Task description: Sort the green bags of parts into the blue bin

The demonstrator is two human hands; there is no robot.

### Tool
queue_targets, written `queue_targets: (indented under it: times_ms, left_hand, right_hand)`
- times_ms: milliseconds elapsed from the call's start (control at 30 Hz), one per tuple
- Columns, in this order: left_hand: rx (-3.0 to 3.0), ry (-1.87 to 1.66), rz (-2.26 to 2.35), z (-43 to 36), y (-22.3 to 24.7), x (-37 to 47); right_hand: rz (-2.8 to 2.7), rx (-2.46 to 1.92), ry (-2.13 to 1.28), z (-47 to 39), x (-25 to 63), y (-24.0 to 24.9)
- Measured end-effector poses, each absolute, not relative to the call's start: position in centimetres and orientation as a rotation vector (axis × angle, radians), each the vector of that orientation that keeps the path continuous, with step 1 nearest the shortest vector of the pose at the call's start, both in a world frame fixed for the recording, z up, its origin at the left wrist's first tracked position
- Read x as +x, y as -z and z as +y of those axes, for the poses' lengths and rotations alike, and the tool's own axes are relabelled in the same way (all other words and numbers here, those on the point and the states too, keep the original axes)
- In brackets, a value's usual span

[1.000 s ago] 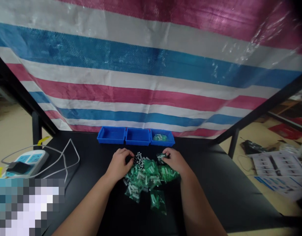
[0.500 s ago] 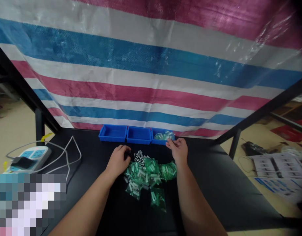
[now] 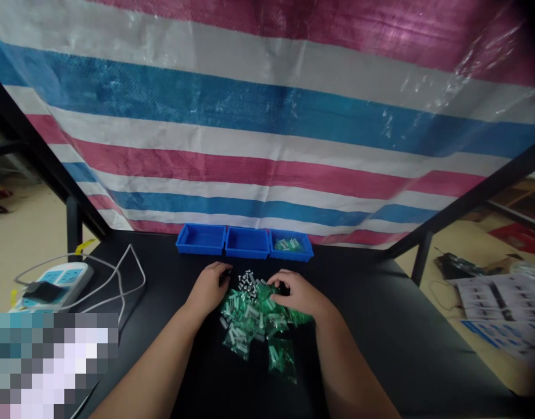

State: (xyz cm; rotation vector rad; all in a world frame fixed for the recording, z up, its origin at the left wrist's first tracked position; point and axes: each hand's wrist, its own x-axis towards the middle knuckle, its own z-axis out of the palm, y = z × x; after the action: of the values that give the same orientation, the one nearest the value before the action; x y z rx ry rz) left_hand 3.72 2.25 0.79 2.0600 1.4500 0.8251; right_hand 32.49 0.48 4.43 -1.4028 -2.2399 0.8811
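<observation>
In the head view, a pile of small clear-green plastic bags [image 3: 252,311] with pale cylindrical pieces inside lies on the black table between my hands. Loose silvery metal pieces [image 3: 247,285] lie at its far edge. My left hand [image 3: 210,289] rests left of them, its fingers curled at a small dark thing too tiny to name. Over the pile's right side, my right hand [image 3: 297,292] reaches in with thumb and fingers apart, touching or just above a bag. Green bags [image 3: 288,244] also lie in the right blue bin [image 3: 292,256].
Two more blue bins, the left bin [image 3: 201,251] and the middle bin [image 3: 247,254], stand in the same row against a striped sheet [image 3: 259,174]. A power strip [image 3: 71,279] with a grey cable [image 3: 121,279] lies on the left. Printed sheets [image 3: 481,302] are at the lower right.
My right hand has left the right bin and come back to the pile; a bag it touched there now lies in the bin. My left hand has barely moved.
</observation>
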Motion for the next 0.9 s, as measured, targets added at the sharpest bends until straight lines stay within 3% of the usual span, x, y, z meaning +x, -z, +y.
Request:
queue_targets:
  times_ms: [533, 700, 900]
  left_hand:
    - [2.128, -0.847, 1.254, 2.1, -0.9, 4.2]
    - [2.150, -0.861, 1.228, 1.7, -2.0, 3.8]
    - [2.210, -0.691, 1.142, 1.1, -3.7, 3.0]
  right_hand:
    - [-1.973, -1.324, -0.955, 1.1, 33.9, -3.8]
    - [-1.510, -1.179, -1.180, 1.8, 34.2, -3.4]
    - [-0.851, -1.073, -1.022, 3.4, 33.3, -3.1]
